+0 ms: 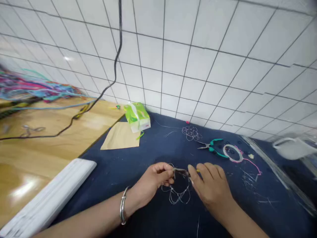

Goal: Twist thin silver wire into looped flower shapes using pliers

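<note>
silver wire (178,193) was partly looped, seemingly unfinished. it was pinched by the left hand (155,180), a tool (182,172) gripped by the right hand (211,185).

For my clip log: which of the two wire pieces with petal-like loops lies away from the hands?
The far wire piece, on the dark tabletop left of the teal-handled pliers; the near wire piece is held in the left hand.
</note>
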The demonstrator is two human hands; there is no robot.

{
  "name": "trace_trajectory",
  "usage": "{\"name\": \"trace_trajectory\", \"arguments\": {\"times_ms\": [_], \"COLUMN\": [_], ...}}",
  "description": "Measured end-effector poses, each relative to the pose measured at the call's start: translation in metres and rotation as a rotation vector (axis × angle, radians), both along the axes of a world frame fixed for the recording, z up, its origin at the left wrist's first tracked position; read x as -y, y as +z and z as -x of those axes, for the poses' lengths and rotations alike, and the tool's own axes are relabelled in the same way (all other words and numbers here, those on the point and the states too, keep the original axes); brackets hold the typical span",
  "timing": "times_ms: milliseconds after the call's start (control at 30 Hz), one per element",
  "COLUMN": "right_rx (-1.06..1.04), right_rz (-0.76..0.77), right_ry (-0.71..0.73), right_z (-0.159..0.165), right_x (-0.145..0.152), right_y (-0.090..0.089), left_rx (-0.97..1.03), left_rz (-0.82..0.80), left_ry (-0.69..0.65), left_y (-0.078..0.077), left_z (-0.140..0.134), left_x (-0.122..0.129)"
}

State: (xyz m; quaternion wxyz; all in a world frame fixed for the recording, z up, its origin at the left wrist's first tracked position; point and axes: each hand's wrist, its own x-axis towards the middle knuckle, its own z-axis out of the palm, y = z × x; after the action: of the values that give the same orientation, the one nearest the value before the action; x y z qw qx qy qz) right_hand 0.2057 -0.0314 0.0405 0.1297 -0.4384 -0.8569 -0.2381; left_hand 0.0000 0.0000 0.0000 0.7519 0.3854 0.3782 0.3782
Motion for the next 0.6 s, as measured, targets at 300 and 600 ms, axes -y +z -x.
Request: {"name": "trace_trajectory", "arguments": {"times_ms": [300, 600], "right_rx": [-0.013, -0.031], "right_rz": [-0.001, -0.006], "right_ry": [-0.026, -0.086], "right_z": [0.001, 0.009], "right_x": [0.004, 0.008], "right_y": [-0.004, -0.002], "left_rx": [-0.037, -0.078], "left_rz": [-0.072, -0.100], "left_ry": [0.032, 0.086], "left_y": [0.004, 0.001], "left_z": [-0.002, -0.003], "left_x": [0.002, 0.006]}}
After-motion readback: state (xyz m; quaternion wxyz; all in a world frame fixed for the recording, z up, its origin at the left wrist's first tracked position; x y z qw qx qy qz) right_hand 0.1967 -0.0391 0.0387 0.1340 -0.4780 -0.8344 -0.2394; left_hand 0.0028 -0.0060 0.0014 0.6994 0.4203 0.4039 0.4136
